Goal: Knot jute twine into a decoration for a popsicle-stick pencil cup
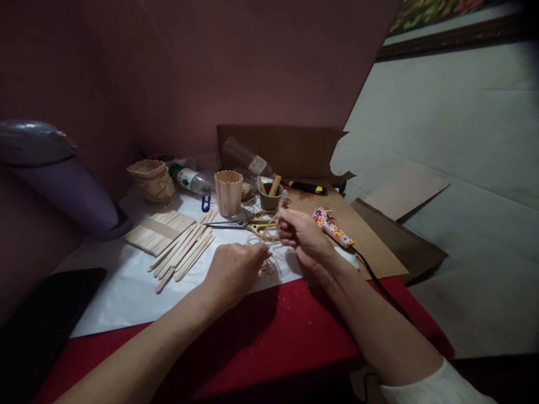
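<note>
My left hand [236,272] is closed in a pinch on a piece of thin twine [272,229] above the table's front edge. Higher and to its right, my right hand [304,234] pinches the twine too, fingers curled together. Loose strands [267,268] hang and lie under my hands. Just behind them rest scissors [248,224] with gold handles, partly hidden by the twine and my right hand. A cup made of wooden craft sticks [228,193] stands upright beyond the scissors. Left of my hands lie loose craft sticks [185,252] and a banded bundle of them [160,231].
A flower-patterned glue gun [333,227] with a black cord lies on cardboard [366,252] at right, near a utility knife [307,187]. Behind are a small pot [270,199], plastic bottles [191,179], a decorated cup [151,182] and a blue clip [205,202]. A purple object [67,185] stands left.
</note>
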{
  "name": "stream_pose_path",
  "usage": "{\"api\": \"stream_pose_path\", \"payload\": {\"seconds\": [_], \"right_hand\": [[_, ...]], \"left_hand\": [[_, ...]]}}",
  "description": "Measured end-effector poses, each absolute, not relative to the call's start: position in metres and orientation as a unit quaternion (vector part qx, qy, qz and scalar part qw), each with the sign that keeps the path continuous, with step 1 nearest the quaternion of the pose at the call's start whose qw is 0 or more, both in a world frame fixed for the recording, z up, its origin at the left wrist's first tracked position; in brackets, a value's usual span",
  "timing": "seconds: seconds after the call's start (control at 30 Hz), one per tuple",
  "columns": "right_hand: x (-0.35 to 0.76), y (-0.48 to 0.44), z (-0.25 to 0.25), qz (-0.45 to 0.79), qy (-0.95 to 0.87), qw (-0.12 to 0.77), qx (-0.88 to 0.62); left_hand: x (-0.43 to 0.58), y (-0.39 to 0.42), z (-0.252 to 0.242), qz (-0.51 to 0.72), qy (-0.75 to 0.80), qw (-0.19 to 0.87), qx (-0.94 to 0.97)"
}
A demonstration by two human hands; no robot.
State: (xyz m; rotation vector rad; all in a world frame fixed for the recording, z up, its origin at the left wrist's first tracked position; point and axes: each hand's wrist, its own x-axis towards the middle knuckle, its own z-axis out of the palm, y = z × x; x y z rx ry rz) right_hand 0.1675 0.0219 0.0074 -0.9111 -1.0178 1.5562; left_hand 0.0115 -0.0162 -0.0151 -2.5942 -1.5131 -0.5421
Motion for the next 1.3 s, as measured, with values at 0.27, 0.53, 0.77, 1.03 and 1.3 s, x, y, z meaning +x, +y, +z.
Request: {"api": "stream_pose_path", "payload": {"seconds": [0.27, 0.53, 0.77, 1.03, 1.3], "right_hand": [[0.194, 0.036, 0.024, 0.404, -0.444, 0.695, -0.395], [0.175, 0.023, 0.012, 0.501, -0.593, 0.480, -0.409], [0.149, 0.009, -0.012, 0.463, -0.703, 0.383, -0.381], [0.150, 0.007, -0.004, 0.640, -0.591, 0.345, -0.349], [0.150, 0.002, -0.001, 0.632, -0.602, 0.336, -0.355]], "left_hand": [[0.010, -0.023, 0.003, -0.166, -0.409, -0.177, -0.880], [0.001, -0.015, 0.008, -0.562, -0.488, -0.277, -0.608], [0.010, -0.010, 0.007, -0.490, -0.430, -0.564, -0.506], [0.005, -0.006, 0.002, -0.494, -0.438, -0.521, -0.540], [0.005, -0.006, 0.001, -0.480, -0.454, -0.524, -0.537]]}}
